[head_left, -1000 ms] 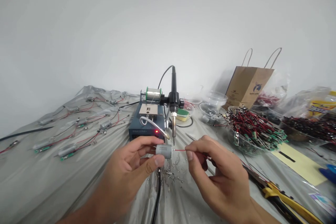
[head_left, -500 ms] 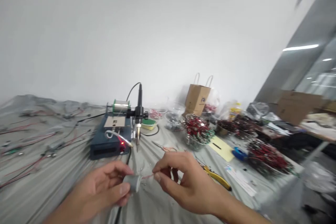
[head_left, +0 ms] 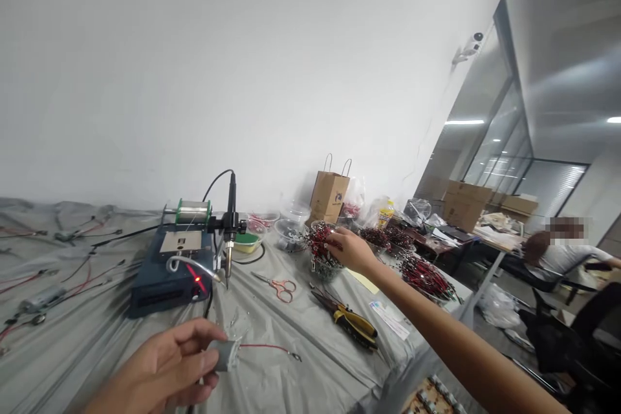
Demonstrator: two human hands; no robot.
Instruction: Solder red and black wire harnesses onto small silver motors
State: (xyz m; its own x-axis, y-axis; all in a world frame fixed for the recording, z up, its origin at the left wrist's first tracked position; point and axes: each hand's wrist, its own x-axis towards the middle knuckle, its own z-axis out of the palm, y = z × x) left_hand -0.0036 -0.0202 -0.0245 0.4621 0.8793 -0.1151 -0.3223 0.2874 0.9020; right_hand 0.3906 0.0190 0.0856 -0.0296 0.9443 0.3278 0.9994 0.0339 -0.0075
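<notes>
My left hand (head_left: 160, 369) is at the bottom of the view, shut around a small silver DC motor (head_left: 224, 354). A red wire (head_left: 266, 347) runs from the motor across the grey sheet and ends in a small metal terminal (head_left: 294, 356). My right hand (head_left: 352, 252) is stretched far forward, its fingertips on the red-and-black wired parts heaped in a glass bowl (head_left: 323, 275). Whether those fingers grip anything is hidden. The soldering iron (head_left: 229, 239) stands in its holder on the blue soldering station (head_left: 169, 288), away from both hands.
A solder spool (head_left: 193, 211) sits on the station. Orange-handled scissors (head_left: 280, 287) and yellow-black pliers (head_left: 352, 326) lie on the sheet. Wired motors lie at the left. Further bowls and a paper bag (head_left: 330, 197) stand behind. A co-worker (head_left: 548, 259) sits far right.
My right hand has let go of the red wire and reached forward to the bowl. My left hand still holds the motor. The view has swung to the right.
</notes>
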